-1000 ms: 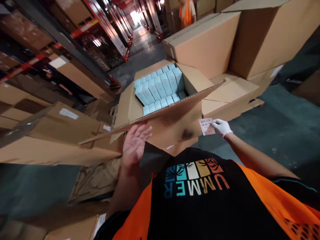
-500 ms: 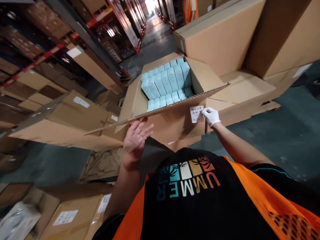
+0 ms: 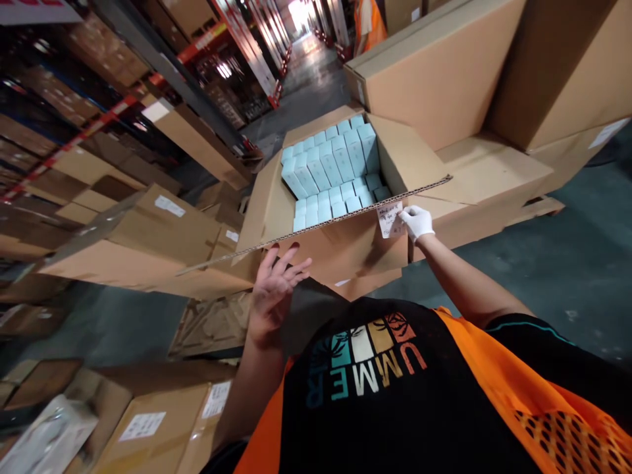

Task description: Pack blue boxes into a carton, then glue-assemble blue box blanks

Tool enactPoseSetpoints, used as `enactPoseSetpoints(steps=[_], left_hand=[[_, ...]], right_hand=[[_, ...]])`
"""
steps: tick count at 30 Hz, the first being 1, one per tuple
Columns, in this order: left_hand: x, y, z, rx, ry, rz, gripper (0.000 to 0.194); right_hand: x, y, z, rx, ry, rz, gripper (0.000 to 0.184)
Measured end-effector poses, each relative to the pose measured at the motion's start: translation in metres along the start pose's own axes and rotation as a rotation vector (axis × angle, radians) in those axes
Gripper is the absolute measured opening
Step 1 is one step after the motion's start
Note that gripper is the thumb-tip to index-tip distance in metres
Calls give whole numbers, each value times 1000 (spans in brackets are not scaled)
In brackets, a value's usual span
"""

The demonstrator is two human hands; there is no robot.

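Note:
In front of me stands an open cardboard carton (image 3: 266, 187), packed with rows of small light-blue boxes (image 3: 332, 161). Its near flap (image 3: 316, 229) sticks out toward me, seen almost edge-on. My right hand (image 3: 417, 222), in a white glove, pinches the edge of a white paper slip (image 3: 391, 220) with handwriting on it, against the carton's front just below the flap. Bare and with fingers spread, my left hand (image 3: 277, 283) is raised at the flap's lower side; whether its fingertips touch the flap I cannot tell.
Large closed cartons stand left (image 3: 158, 224) and right (image 3: 444, 72) of the open one. Another carton (image 3: 153, 421) with labels lies low on the left, by a wooden pallet (image 3: 210, 326). A person in an orange vest (image 3: 371, 26) is far ahead, near racks along an aisle (image 3: 311, 66).
The near flap has tipped down slightly, showing more of the front row of blue boxes. My left hand has shifted a little right and down, its fingers spread wider. My right hand keeps the slip.

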State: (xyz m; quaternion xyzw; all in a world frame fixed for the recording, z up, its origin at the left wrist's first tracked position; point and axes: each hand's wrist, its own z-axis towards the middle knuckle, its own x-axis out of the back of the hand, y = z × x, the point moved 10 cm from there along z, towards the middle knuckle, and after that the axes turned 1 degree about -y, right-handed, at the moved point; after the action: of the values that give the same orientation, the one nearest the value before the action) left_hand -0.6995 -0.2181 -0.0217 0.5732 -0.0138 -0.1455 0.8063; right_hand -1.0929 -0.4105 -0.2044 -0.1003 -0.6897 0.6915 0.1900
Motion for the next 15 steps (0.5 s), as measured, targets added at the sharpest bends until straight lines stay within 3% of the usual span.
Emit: enactPoseSetpoints(steps=[15], left_hand=[[6,-6,3,-12,7,-3,71]], right_hand=[[-3,4,5,-17,37,-152,24]])
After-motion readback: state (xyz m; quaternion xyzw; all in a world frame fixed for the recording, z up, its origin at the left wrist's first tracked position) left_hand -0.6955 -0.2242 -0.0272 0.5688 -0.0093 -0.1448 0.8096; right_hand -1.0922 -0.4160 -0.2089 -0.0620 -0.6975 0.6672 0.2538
